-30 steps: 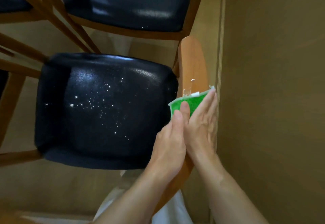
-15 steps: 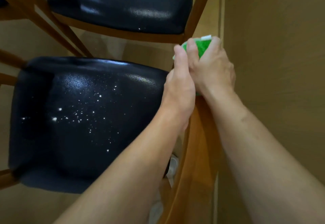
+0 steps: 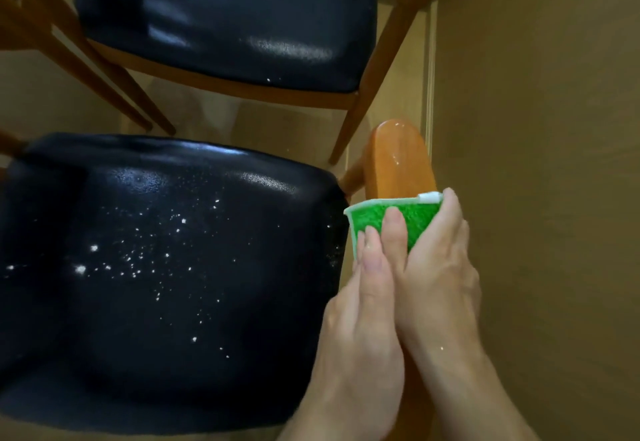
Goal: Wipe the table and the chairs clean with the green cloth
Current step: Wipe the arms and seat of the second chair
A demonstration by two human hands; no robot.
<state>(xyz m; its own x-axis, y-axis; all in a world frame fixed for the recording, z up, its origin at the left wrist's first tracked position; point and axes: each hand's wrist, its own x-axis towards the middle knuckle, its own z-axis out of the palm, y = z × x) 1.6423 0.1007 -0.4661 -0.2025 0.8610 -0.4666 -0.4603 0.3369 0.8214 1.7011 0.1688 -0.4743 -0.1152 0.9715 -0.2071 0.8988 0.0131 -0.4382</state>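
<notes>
Cloth: we hold the green cloth (image 3: 381,222) wrapped over the wooden backrest (image 3: 398,163) of the near chair, just right of its black seat (image 3: 173,267); a white edge runs along the cloth's top.
Left hand: our left hand (image 3: 363,319) lies on the seat side of the backrest, fingers straight and pressed flat against the cloth.
Right hand: our right hand (image 3: 440,274) curls around the backrest from the wall side, thumb on top of the cloth and fingers folded over its far edge, so it grips cloth and wood together.
Seat: white crumbs (image 3: 138,260) are scattered over the seat, left of the backrest.
Bare wood: the rounded tip of the backrest shows shiny beyond the cloth.
Second chair: another chair (image 3: 225,25) with a black seat stands beyond the backrest, a few white specks on it.
Wall: a brown wall (image 3: 536,163) runs close along the right of the backrest.
</notes>
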